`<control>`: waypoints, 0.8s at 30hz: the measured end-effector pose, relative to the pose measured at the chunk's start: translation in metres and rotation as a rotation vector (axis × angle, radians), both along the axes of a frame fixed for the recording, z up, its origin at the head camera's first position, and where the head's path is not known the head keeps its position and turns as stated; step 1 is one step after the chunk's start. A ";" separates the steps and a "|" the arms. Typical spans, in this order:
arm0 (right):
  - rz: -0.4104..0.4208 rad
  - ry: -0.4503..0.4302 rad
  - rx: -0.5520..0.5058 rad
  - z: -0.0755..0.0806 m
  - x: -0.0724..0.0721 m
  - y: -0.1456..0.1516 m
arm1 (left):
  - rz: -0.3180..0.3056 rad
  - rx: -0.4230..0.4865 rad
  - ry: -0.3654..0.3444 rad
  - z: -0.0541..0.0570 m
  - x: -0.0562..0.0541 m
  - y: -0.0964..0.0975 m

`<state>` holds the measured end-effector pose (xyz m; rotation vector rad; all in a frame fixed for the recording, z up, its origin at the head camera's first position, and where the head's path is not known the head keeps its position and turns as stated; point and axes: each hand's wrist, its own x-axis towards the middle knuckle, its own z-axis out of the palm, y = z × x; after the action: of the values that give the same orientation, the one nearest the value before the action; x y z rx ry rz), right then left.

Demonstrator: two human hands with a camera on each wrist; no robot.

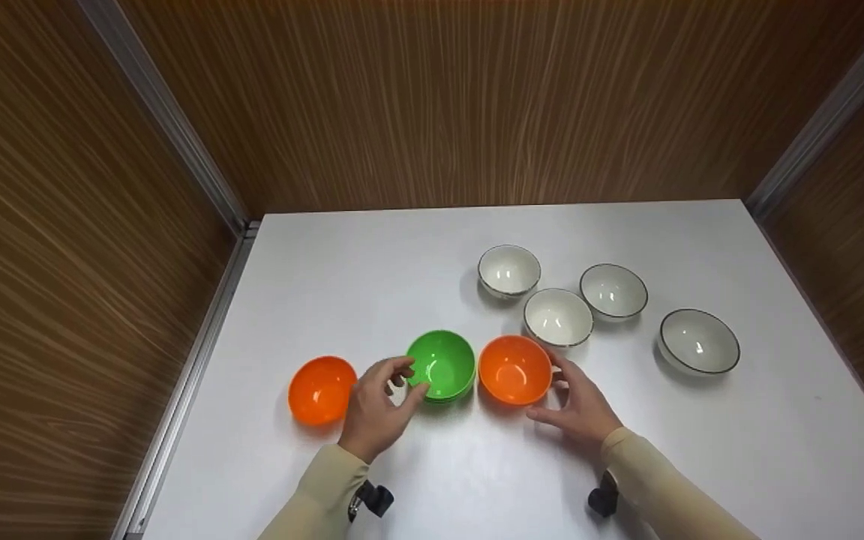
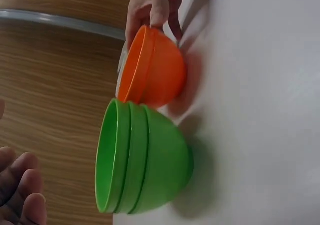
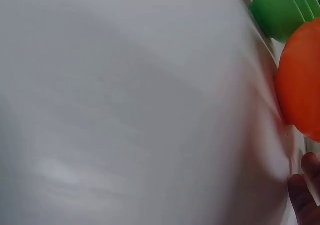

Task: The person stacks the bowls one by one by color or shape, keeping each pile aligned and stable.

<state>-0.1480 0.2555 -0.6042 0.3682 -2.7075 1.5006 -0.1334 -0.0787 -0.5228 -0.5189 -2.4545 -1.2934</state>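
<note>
A stack of green bowls (image 1: 441, 366) stands upright in front of me; several rims show in the left wrist view. My left hand (image 1: 378, 405) is just left of it, thumb and fingers spread and relaxed, with a gap to the stack in the left wrist view. Beside the stack is an orange bowl (image 1: 514, 371) with a line below its rim; I cannot tell if another is nested under it. My right hand (image 1: 578, 401) curves loosely about its right side, thumb off the front; contact is unclear. Another orange bowl (image 1: 321, 391) sits left of my left hand.
White dark-rimmed bowls stand behind and to the right: one at the back (image 1: 508, 271), one close behind the orange bowl (image 1: 558, 319), one further right (image 1: 613, 292), one far right (image 1: 699, 343). Wood-grain panels (image 1: 432, 105) enclose the white table (image 1: 327, 285).
</note>
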 end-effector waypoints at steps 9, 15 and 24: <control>-0.005 0.013 -0.009 0.000 0.001 0.000 | 0.195 -0.228 -0.035 -0.001 -0.016 -0.048; 0.002 0.026 -0.013 0.002 0.003 -0.001 | 0.319 -0.336 -0.203 -0.009 -0.021 -0.072; -0.013 0.064 0.007 0.001 0.004 -0.003 | 0.367 -0.427 -0.402 -0.024 -0.019 -0.094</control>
<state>-0.1442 0.2526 -0.6031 0.3909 -2.6612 1.4503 -0.1525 -0.1731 -0.5470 0.1233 -2.9911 -0.7833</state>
